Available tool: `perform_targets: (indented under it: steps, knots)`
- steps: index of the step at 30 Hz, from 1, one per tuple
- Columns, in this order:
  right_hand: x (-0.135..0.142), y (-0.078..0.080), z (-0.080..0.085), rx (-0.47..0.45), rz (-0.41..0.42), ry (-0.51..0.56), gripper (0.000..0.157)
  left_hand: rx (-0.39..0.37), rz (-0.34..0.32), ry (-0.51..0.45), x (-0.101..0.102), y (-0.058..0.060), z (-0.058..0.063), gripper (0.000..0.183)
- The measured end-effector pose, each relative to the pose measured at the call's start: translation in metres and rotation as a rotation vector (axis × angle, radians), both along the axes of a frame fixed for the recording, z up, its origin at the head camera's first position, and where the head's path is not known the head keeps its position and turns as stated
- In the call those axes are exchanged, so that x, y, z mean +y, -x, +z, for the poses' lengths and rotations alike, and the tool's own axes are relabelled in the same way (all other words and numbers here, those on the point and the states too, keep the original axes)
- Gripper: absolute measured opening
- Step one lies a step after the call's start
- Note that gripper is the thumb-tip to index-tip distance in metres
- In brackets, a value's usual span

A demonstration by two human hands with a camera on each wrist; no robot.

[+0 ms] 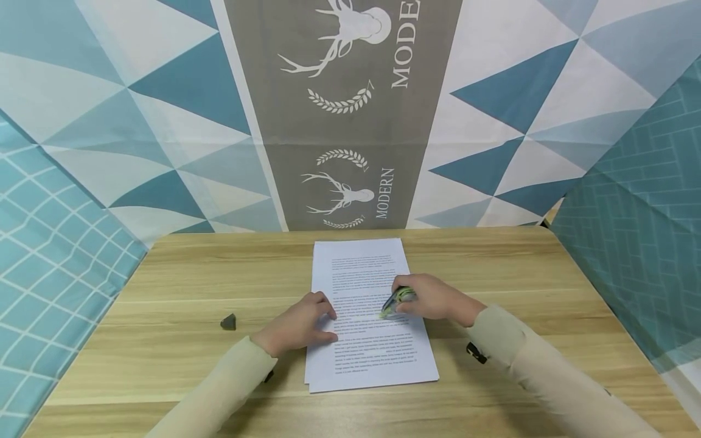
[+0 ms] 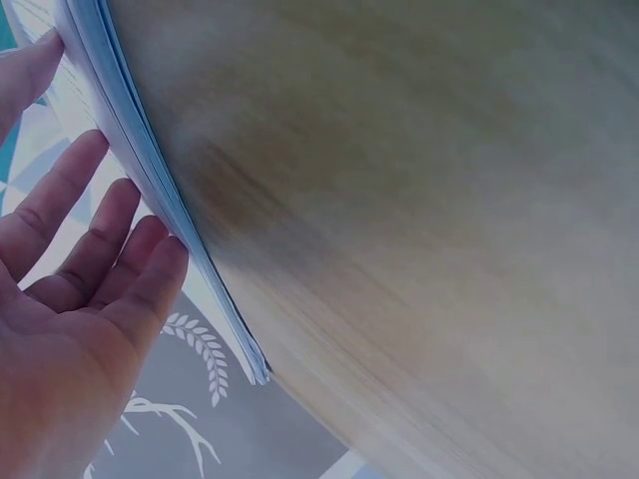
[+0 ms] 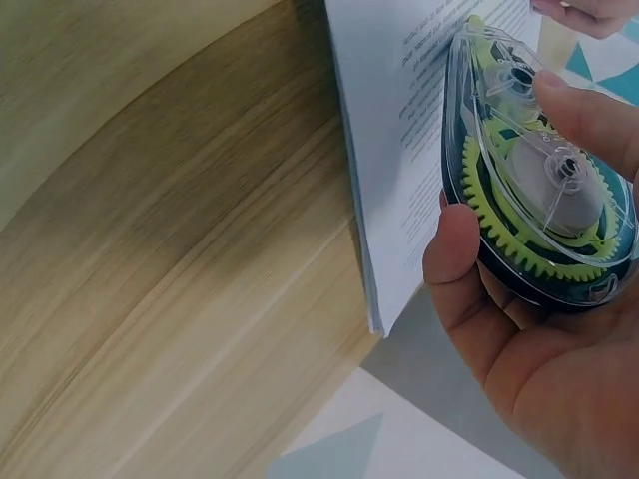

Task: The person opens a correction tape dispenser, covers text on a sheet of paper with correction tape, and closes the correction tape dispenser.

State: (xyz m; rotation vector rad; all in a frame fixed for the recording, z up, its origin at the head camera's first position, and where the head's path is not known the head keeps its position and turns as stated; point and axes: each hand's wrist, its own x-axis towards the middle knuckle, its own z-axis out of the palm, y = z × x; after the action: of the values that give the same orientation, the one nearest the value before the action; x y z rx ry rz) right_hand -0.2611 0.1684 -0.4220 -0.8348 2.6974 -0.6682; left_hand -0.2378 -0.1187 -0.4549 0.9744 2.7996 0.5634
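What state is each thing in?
Stack of printed sheets: flat, edges slightly offset
Correction tape: held, tip angled down toward the stack
Right grip: holding the correction tape
Left grip: relaxed, touching the stack near its left edge
Small dark wedge: lying on the tabletop

hands (image 1: 298, 321) (image 1: 429, 296): 2 | correction tape (image 3: 539, 190): 1 | paper stack (image 1: 361, 331): 1 | dark object (image 1: 229, 322): 1 | table (image 1: 164, 365): 1 | deer heads (image 1: 353, 196): 2
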Motion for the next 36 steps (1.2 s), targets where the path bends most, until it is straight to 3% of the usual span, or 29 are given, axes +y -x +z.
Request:
perform_targets:
  steps: [16, 27, 36]
  knots:
    - [0.015, -0.004, 0.002, -0.010, -0.040, -0.005, 0.017, 0.008, -0.017, -0.006, 0.002, 0.003, -0.006, 0.030]
    - [0.021, -0.007, -0.004, -0.025, -0.107, 0.049, 0.017, 0.000, -0.011, -0.013, 0.004, 0.003, -0.004, 0.031]
    - [0.018, -0.003, -0.004, -0.024, -0.055, 0.073, 0.017, -0.005, 0.012, -0.014, -0.002, 0.002, -0.005, 0.031]
